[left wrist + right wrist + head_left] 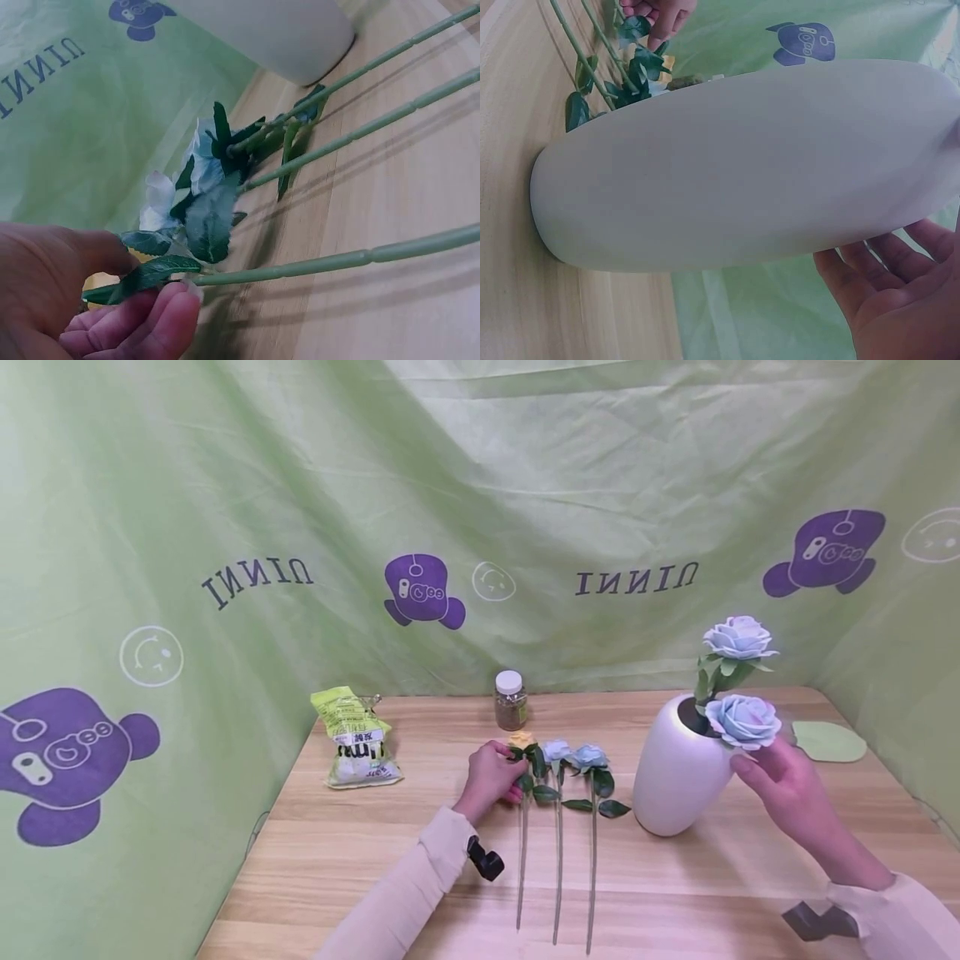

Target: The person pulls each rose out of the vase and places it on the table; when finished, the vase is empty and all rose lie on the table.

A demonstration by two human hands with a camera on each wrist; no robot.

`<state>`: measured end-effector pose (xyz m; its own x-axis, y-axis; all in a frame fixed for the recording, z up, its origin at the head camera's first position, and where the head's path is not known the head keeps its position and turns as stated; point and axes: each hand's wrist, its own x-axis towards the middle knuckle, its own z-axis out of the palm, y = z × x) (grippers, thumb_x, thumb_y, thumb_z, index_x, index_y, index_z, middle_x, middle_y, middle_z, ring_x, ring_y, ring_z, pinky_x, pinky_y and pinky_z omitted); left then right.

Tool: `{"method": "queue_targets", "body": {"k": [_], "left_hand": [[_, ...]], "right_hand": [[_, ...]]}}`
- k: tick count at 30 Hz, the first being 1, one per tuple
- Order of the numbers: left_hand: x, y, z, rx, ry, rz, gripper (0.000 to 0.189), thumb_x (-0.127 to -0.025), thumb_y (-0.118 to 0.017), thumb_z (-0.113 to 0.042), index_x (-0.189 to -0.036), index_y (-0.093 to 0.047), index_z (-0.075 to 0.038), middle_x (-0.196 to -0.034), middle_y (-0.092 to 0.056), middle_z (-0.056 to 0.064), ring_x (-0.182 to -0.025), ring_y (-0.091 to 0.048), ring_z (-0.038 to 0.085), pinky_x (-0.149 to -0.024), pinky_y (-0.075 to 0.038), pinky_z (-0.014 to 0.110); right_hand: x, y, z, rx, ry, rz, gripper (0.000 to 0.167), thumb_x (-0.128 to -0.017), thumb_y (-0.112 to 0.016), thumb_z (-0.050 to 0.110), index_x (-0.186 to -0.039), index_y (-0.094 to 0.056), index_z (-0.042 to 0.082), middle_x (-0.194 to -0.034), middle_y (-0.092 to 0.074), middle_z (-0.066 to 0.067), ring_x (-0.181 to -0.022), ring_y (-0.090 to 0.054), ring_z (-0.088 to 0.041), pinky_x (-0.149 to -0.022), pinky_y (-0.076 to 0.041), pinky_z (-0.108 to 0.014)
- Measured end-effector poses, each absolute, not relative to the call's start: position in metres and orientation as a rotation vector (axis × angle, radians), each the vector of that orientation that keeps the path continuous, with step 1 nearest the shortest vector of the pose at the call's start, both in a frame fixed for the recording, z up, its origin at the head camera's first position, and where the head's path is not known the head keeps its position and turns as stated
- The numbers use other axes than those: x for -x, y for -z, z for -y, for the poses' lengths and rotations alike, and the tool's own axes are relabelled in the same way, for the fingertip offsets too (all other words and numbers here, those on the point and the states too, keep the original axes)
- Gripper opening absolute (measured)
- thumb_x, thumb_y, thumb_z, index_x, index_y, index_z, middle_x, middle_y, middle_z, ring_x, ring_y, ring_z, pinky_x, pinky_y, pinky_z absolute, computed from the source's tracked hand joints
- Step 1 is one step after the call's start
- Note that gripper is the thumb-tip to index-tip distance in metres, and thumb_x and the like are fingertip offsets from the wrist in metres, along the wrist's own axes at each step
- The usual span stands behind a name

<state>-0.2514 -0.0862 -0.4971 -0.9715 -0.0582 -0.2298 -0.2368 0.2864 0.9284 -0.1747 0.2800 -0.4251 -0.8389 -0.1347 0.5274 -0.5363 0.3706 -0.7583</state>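
My left hand [492,777] pinches a yellow rose [521,740] just below its bloom, among the green leaves. In the left wrist view its stem [337,262] runs off to the right, and the hand mostly hides the bloom. Two light blue roses [589,757] lie beside it, stems toward me. My right hand [787,781] rests its fairly straight fingers [847,281] against the side of a white vase [678,781]. Two more blue roses [742,722] stand in the vase, the lower bloom overlapping part of that hand in the head view.
A jar with a white lid [511,700] stands behind the flowers. At the back left of the wooden table [337,852] sits a green and white packet [358,742]. A pale green flat piece [828,741] lies right of the vase. Green printed cloth [525,485] hangs around the table.
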Motion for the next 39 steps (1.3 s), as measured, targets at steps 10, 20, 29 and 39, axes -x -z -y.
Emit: {"method": "queue_targets", "body": {"k": [10,20,29,39], "left_hand": [[0.242,0.473,0.096,-0.052,-1.156,-3.023,0.05,-0.089,-0.072,-0.03,-0.123,-0.055,0.001,-0.08,-0.071,0.015,-0.061,-0.069,0.028,-0.056,-0.06,0.036],[0.244,0.411,0.093,-0.362,-1.086,-3.328,0.026,-0.094,-0.066,-0.027,-0.105,-0.069,-0.004,-0.084,-0.073,0.005,-0.073,-0.068,0.019,-0.063,-0.057,0.03],[0.255,0.389,0.06,-0.575,-1.459,-3.088,0.017,-0.092,-0.069,-0.017,-0.104,-0.072,-0.005,-0.085,-0.075,0.004,-0.069,-0.069,0.011,-0.066,-0.057,0.019],[0.257,0.356,0.02,-0.698,-1.714,-2.725,0.007,-0.093,-0.071,-0.013,-0.095,-0.071,-0.007,-0.08,-0.072,0.005,-0.068,-0.071,0.019,-0.058,-0.059,0.017]], "right_hand": [[0.173,0.424,-0.28,-0.577,-1.448,2.289,0.063,-0.093,-0.055,-0.014,-0.151,-0.042,0.007,-0.143,-0.044,0.031,-0.123,-0.046,0.02,-0.091,-0.045,0.002],[0.174,0.423,-0.279,-0.577,-1.452,2.288,0.063,-0.093,-0.054,-0.014,-0.151,-0.041,0.006,-0.143,-0.044,0.031,-0.123,-0.046,0.02,-0.091,-0.044,0.001],[0.173,0.425,-0.281,-0.541,-1.441,2.326,0.062,-0.094,-0.056,-0.01,-0.152,-0.04,0.008,-0.142,-0.042,0.032,-0.12,-0.045,0.022,-0.09,-0.044,0.002],[0.172,0.423,-0.28,-0.562,-1.441,2.3,0.061,-0.093,-0.055,-0.013,-0.15,-0.043,0.007,-0.141,-0.043,0.032,-0.121,-0.047,0.021,-0.091,-0.045,0.002]]}}
